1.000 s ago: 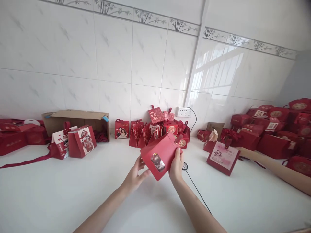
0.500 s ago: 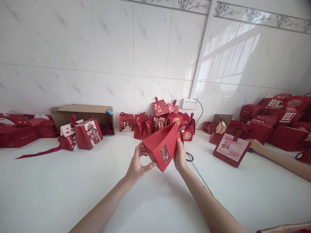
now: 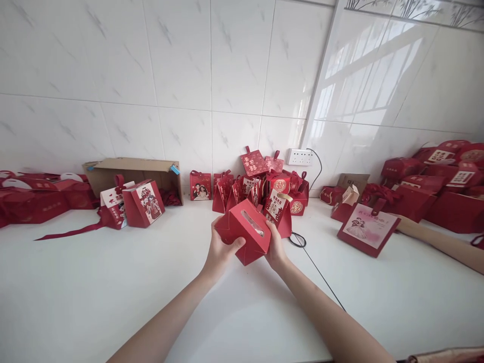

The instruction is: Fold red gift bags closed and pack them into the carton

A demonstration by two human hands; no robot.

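Held between both hands above the white table is a red gift box (image 3: 242, 234), tilted, with a narrow cut-out slot on the face toward me. My left hand (image 3: 219, 254) grips its left side, the thumb lying across the near face. On the right side, my right hand (image 3: 276, 247) holds the box, its fingers partly behind it. Just behind stands a red gift box with gold lettering (image 3: 278, 206), close to my right fingers. More small red boxes (image 3: 230, 191) are clustered farther back by the wall.
An open cardboard carton (image 3: 132, 166) lies at the left with two decorated boxes (image 3: 143, 204) before it. A pink-fronted box (image 3: 368, 227) stands at the right. Another person's arm (image 3: 442, 242) reaches in there beside piled red boxes (image 3: 446, 176). A black cord (image 3: 321, 277) crosses the table.
The red box has been turned in my hands, so its slotted face now points up toward me and its open side is turned away. The view has tipped slightly down.
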